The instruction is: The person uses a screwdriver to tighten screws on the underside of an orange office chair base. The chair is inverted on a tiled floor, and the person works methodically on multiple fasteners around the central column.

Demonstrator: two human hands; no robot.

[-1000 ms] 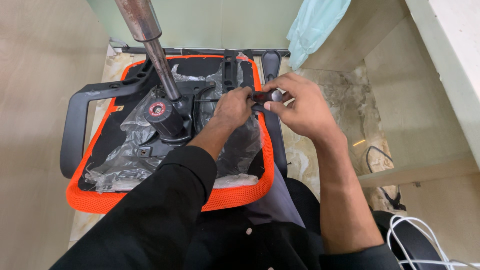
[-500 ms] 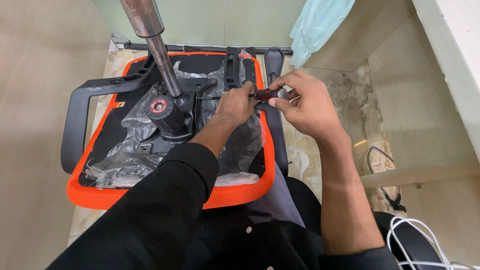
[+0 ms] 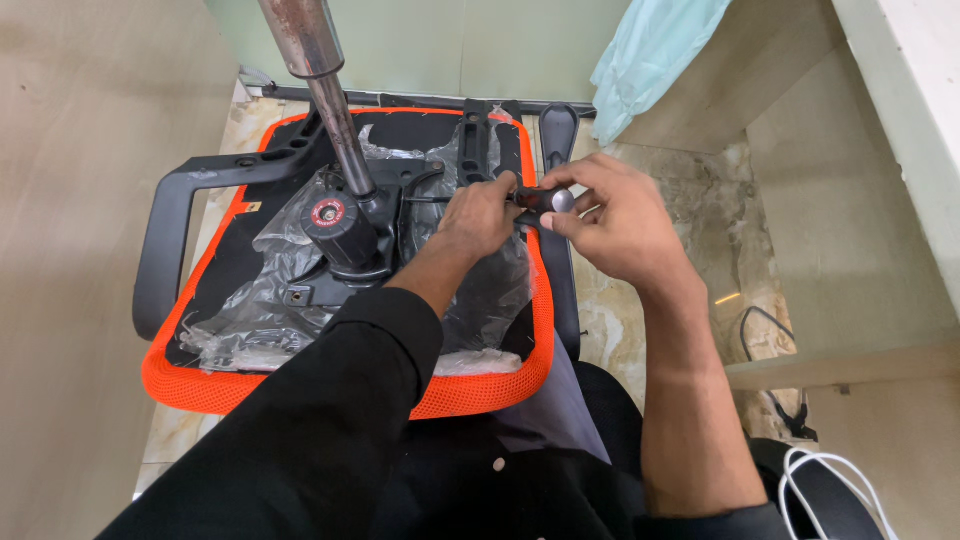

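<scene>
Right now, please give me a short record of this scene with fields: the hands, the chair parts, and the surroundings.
Left hand: left hand rests on the underside of the orange-edged seat.
Right hand: right hand grips a black knobbed lever at the seat's edge.
Chair parts: metal gas cylinder stands upright; black armrest on the left; clear plastic wrap over the base.
Surroundings: white cable at lower right.

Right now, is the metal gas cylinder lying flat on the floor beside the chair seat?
No, the metal gas cylinder stands upright from the black mechanism on the upturned orange-edged seat.
</scene>
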